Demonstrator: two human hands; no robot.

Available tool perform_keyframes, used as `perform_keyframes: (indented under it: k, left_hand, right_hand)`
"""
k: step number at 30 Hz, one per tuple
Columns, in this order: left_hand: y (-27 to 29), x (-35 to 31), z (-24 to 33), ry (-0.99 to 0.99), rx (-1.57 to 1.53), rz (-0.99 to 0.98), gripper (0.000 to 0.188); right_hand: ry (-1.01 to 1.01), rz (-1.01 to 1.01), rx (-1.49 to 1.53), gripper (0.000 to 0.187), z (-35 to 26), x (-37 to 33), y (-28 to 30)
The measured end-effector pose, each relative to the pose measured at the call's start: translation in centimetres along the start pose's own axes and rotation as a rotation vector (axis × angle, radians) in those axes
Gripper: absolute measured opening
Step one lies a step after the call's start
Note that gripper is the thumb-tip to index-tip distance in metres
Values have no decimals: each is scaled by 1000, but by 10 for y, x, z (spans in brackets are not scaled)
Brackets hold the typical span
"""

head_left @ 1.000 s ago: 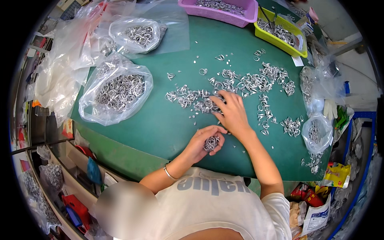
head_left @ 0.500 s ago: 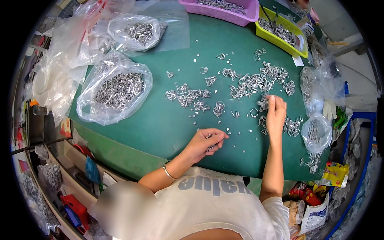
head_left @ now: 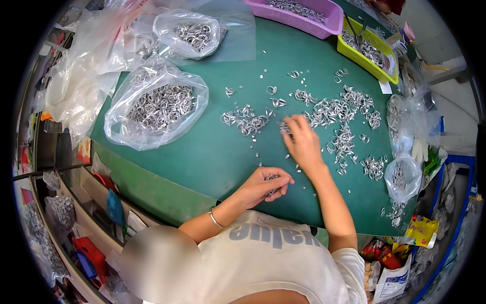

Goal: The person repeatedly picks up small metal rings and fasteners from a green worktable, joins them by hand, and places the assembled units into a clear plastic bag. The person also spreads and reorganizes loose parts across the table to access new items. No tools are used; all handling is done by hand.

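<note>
Green worktop [head_left: 212, 162] carries the items listed. Clear plastic bag [head_left: 120, 126], the largest container, lies open toward the left edge, filled with silver-coloured metal rings [head_left: 164, 104]. Purple basket [head_left: 304, 24], at the far edge, holds further rings. Smaller plastic bag [head_left: 164, 33], near the far left corner, also contains rings. Yellow-green basket [head_left: 362, 63], near the far right corner, holds rings and a dark-handled tool [head_left: 360, 33]. Right hand [head_left: 304, 144], mid-worktop: fingers bent, close together, tips at a few loose rings; whether they pinch any cannot be told. Left hand [head_left: 260, 186], by the near edge: fingers curled closed around a clump of rings, partly visible. Loose rings lie heaped from the middle toward the right edge. Small pale chips [head_left: 298, 171] are scattered among them and near both hands.
</note>
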State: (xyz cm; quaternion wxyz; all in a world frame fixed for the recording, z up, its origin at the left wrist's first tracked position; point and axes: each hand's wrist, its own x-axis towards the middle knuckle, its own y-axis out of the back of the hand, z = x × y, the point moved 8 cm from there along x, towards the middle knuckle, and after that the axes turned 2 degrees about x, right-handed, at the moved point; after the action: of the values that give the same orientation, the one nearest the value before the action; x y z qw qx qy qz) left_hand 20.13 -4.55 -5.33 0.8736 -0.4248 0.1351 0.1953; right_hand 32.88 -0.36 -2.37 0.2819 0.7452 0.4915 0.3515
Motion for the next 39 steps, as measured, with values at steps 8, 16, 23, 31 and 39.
perform_keyframes:
  k: [8,16,23,31,39]
  left_hand:
    - [-4,-3,1,44,77,-76,20]
    - [-2,-7,3,-5,55,-79,23]
    - [5,-7,8,-15,67,-74,22]
    - [11,-6,6,-37,18,-58,22]
    - [55,-17,23,-260,-338,339,32]
  right_hand:
    - [273,44,-38,45,-62,20,17]
    - [84,-22,158,29,-35,30,-16]
    - [-446,-135,-7,22,9,32,42]
    - [177,24,-262,29,-58,45,3]
    - [29,-186,107,18,-45,45,-24]
